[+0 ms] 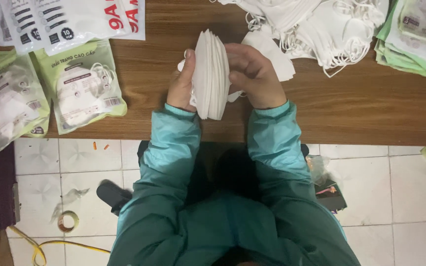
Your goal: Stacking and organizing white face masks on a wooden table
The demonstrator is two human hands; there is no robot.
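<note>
A stack of folded white face masks (211,74) stands on edge between my two hands, above the front part of the wooden table (173,123). My left hand (182,81) presses the stack from the left, thumb up along its side. My right hand (252,74) grips it from the right with fingers curled on the masks. Both arms wear teal sleeves. A few mask ends stick out behind the hands.
A loose heap of white masks (321,24) lies at the back right. Green filled mask packets (82,86) lie at the left, white packets (70,19) at the back left, flat green bags (415,39) at the far right. A tape roll (68,221) and yellow cable lie on the tiled floor.
</note>
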